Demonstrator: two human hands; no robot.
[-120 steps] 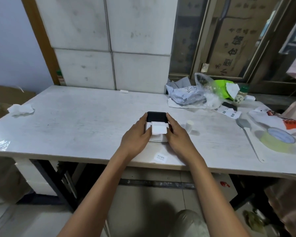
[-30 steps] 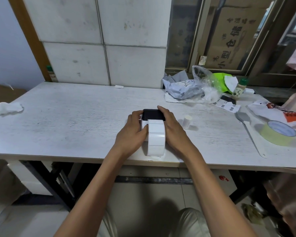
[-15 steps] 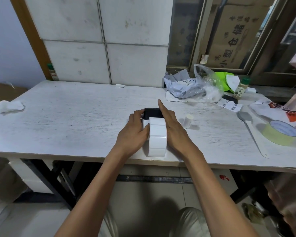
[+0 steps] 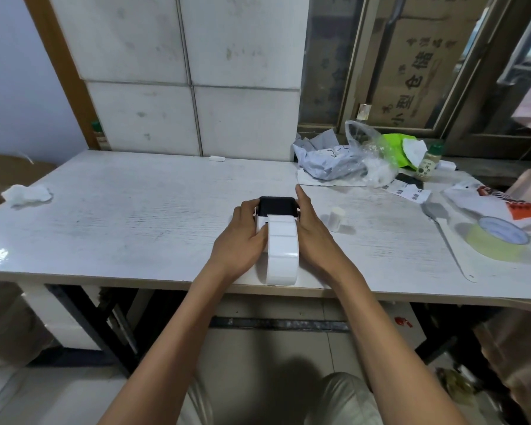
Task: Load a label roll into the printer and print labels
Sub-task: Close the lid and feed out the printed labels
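A small label printer (image 4: 277, 207) with a black top and white body sits near the front edge of the white table (image 4: 135, 210). A long white strip of blank labels (image 4: 282, 253) comes out of its front and curls down to the table edge. My left hand (image 4: 242, 240) grips the printer's left side, thumb against the strip. My right hand (image 4: 311, 231) lies along the printer's right side with the index finger stretched forward past it. A small white roll core (image 4: 336, 218) stands just right of my right hand.
A roll of pale tape (image 4: 498, 237), a spoon-like tool (image 4: 442, 222) and a printed bag (image 4: 497, 207) lie at the right. Crumpled bags and a small bottle (image 4: 428, 162) sit at the back right. A crumpled tissue (image 4: 28, 194) lies far left.
Four seconds ago only one short label showed at the printer's front. The strip has since fed out into a long curl. My right index finger has stretched forward.
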